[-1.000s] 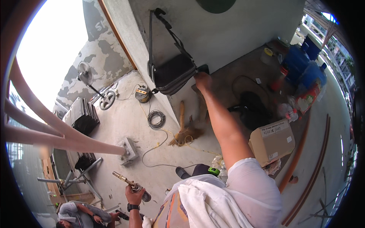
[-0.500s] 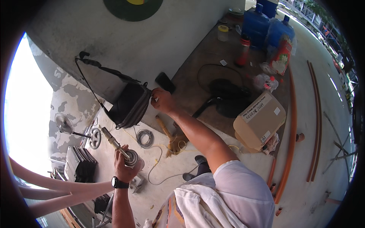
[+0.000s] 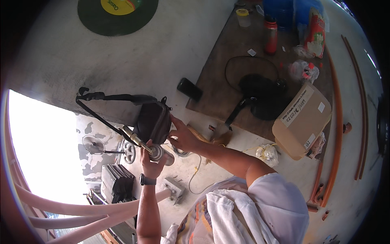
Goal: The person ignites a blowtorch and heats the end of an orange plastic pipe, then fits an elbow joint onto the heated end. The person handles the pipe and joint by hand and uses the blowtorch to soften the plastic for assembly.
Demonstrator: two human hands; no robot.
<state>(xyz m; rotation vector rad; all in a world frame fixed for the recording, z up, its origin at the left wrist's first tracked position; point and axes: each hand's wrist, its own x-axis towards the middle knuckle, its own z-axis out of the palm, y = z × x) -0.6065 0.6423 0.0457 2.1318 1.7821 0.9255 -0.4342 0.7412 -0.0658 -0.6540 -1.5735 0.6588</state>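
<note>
My left hand (image 3: 151, 163) is wrapped around a gas torch (image 3: 163, 155), a metal canister with a long brass-coloured nozzle that points up and left. Close beside the nozzle hangs a black bag (image 3: 152, 122) with a strap (image 3: 118, 97) running off to the left. The fingers of my right hand (image 3: 183, 136) are on the right side of this bag, gripping its edge near a zip. Its fingertips are partly hidden against the dark fabric.
A black phone (image 3: 189, 89) lies on the ledge beside the bag. On the brown board to the right are a black pouch (image 3: 264, 97), a cardboard box (image 3: 302, 122) and a red bottle (image 3: 270, 36). Pink pipes (image 3: 81, 207) cross the lower left; orange pipes (image 3: 337, 122) lie at right.
My right hand has slid down the bag's right side from near its top. My left hand has brought the torch rightward, close to the bag. The view has shifted.
</note>
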